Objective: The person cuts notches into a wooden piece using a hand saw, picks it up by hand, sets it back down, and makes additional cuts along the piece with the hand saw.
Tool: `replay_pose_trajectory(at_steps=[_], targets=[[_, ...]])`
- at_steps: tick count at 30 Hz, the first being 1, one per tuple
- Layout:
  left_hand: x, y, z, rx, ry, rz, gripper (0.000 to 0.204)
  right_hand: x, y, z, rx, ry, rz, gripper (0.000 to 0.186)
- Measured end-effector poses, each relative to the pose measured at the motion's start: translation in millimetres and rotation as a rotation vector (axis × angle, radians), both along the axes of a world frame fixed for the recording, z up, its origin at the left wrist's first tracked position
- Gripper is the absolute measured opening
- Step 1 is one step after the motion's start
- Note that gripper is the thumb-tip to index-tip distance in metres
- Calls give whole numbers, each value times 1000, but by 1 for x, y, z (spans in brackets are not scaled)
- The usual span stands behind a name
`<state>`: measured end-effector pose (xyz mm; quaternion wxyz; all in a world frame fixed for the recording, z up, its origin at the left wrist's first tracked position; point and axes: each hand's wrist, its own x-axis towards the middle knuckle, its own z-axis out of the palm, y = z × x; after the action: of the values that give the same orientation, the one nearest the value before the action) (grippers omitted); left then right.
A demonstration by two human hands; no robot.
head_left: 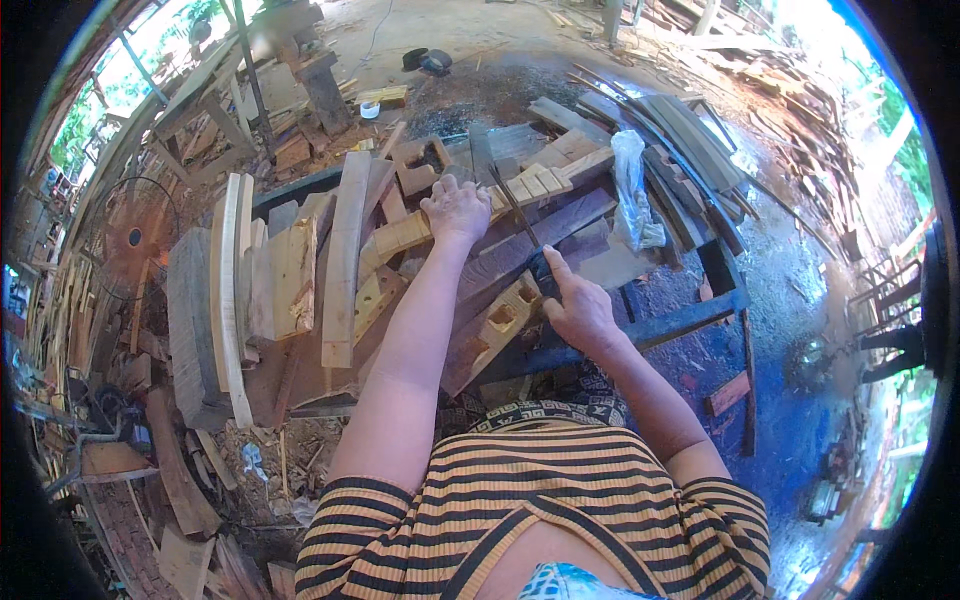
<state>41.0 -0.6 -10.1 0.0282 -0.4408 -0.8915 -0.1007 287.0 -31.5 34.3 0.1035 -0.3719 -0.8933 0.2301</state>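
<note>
A long pale wooden piece (400, 238) lies slantwise over the pile, with several cross cuts in its far right part. My left hand (458, 208) presses down on it, fingers bent over its far edge. The dark handle of a handsaw (517, 207) is in my right hand (580, 305), whose forefinger lies stretched along it. The narrow blade points away from me and crosses the wood just right of my left hand. Below my right wrist rests a wooden block (500, 322) with a square hole cut in it.
Several boards (345, 260) stand to the left, near my left forearm. A clear plastic bag (630, 190) lies on the timber at right. A blue-black metal frame (670, 322) runs beneath. Further off are a white cup (370, 109) and scattered wood on the ground.
</note>
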Motion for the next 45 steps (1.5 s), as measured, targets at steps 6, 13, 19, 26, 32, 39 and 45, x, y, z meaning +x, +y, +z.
replay_pose_trajectory(at_steps=[6, 13, 19, 26, 32, 39, 45], targets=[[2, 0, 0, 44, 17, -20, 42, 0, -3, -6, 28, 18, 14, 74], [1, -1, -2, 77, -40, -10, 41, 7, -15, -6, 31, -79, 22, 77], [1, -3, 3, 49, 1, -23, 43, 0, -4, -6, 142, 58, 96, 73], [0, 4, 0, 53, -13, -2, 42, -73, 46, -9, 108, -33, 39, 67], [2, -4, 4, 55, -30, 8, 41, -5, -1, -3, 65, -42, 80, 75], [2, -8, 4, 63, -4, 27, 40, 11, -7, 1, 59, -46, 107, 78], [6, 2, 6, 69, -42, 1, 39, -63, 46, -14, 121, -33, 51, 72]])
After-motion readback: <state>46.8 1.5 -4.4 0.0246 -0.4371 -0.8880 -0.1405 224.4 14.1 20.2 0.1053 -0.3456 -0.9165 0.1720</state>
